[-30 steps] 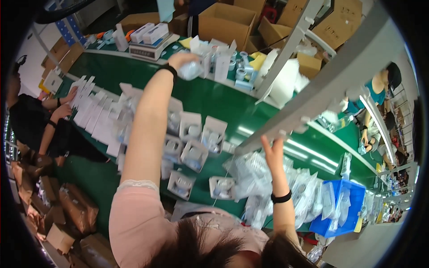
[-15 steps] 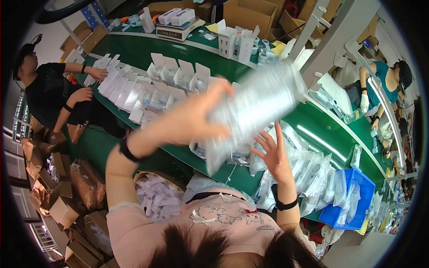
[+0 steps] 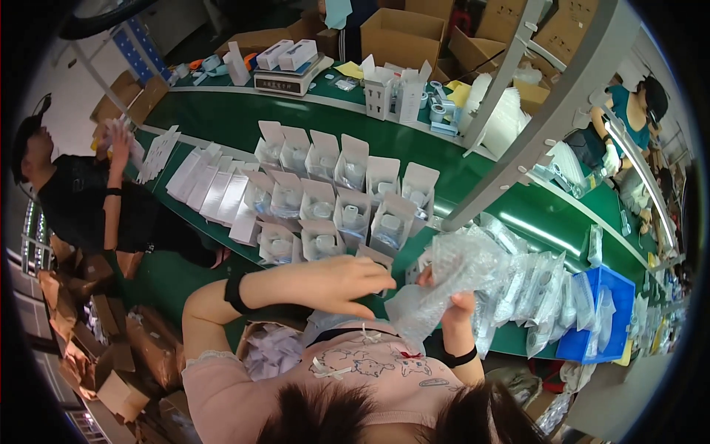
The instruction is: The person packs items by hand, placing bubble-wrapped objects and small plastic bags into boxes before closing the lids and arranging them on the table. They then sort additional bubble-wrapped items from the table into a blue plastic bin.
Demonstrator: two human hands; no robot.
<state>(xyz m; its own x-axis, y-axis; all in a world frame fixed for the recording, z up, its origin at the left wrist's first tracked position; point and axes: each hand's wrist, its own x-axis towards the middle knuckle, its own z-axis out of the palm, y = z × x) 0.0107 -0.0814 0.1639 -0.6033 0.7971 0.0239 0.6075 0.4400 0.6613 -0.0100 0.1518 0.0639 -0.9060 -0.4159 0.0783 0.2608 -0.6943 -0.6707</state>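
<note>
My right hand grips a clear bubble-wrap bag at the near edge of the green table; whatever is inside cannot be made out. To its left, my left hand is open and holds nothing, thumb apart from the fingers, close to the front row of open white boxes. These boxes stand in rows with lids raised and wrapped pale items inside. Right of the bag lies a row of bubble-wrapped items, some overlapping.
A blue bin stands at the right end. Flat white boxes lie left of the open ones. A grey post slants over the table. A scale sits at the back. One co-worker is at the left, another far right.
The blurred bag came down from above the boxes to the near edge, into my right hand. My left hand let go of it and moved down. The left co-worker's hands lifted to the face.
</note>
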